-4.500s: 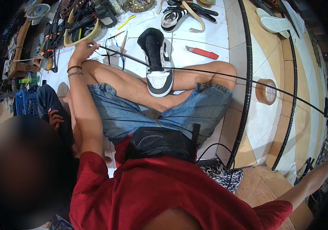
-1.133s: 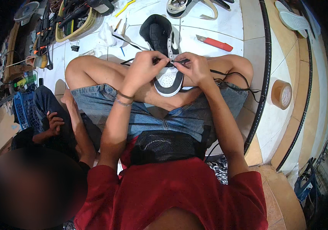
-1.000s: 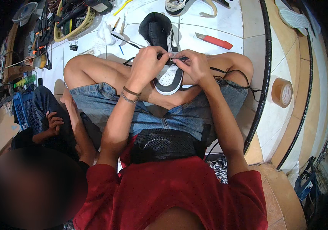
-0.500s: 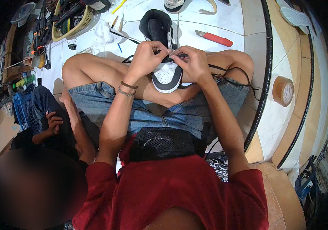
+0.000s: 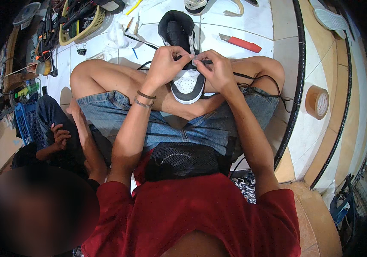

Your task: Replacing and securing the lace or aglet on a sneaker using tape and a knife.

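Observation:
A black and white high-top sneaker (image 5: 186, 81) rests between my crossed legs, toe toward me. Both hands meet above its lacing area. My left hand (image 5: 167, 63) pinches a black shoelace (image 5: 260, 78) at the eyelets, two bracelets on its wrist. My right hand (image 5: 214, 70) grips the same lace just beside it, fingertips almost touching the left ones. The lace trails right over my knee and down to the floor. The sneaker's tongue and eyelets are mostly hidden by my fingers.
A red utility knife (image 5: 240, 43) lies on the white tiles behind the sneaker. A roll of brown tape (image 5: 317, 102) sits at right. A yellow basket (image 5: 80, 25) of tools stands at back left. Another person (image 5: 57, 137) sits close at my left.
My left arm has come in from the far left to the sneaker, and my right hand has joined it. Over the last second both hands have shifted slightly along the lace.

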`<state>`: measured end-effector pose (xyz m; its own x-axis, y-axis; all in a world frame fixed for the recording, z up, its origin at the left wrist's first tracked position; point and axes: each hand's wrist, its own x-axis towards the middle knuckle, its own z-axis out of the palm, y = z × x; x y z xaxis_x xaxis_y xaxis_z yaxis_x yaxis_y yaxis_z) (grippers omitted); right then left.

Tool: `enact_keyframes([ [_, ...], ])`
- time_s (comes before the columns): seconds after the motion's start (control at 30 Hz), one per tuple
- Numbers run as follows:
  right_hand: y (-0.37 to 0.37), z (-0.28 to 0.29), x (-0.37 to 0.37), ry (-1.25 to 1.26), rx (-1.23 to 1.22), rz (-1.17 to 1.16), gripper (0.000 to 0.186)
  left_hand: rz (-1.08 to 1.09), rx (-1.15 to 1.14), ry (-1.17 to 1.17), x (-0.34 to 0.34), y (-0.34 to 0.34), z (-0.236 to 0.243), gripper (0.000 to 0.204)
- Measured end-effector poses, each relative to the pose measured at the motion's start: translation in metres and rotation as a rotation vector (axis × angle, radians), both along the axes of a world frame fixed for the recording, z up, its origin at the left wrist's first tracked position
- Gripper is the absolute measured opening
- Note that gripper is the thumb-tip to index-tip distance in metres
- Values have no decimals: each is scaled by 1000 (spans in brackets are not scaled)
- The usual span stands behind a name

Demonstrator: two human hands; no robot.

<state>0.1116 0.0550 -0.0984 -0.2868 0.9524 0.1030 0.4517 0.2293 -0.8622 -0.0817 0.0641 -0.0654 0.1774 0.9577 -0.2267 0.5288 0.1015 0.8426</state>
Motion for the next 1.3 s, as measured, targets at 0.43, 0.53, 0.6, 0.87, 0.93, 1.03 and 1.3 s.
enact_keyframes([
  [0.43, -4, -3, 9, -30, -107, 14, 21, 61, 13, -94, 4, -2, -11, 22],
  [0.53, -4, 9, 7, -61, -117, -22, 22, 76, 42, -129, 0, -2, -17, 25],
  [0.6, -3, 0, 9, 18, -87, 11, 23, 73, 37, -136, 1, -1, -19, 25],
  [0.87, -6, 2, -4, 40, -54, -66, 17, 40, -9, -100, 2, -1, -13, 17],
  [0.93, -5, 2, -4, 54, -63, -73, 17, 46, -24, -94, 2, -2, -15, 17],
  [1.03, -2, 1, 1, -31, -69, -11, 18, 58, -43, -105, 1, -2, -15, 17],
  [1.3, 1, 1, 8, 128, -211, -32, 21, 64, -80, -134, 1, -2, -14, 17],
])
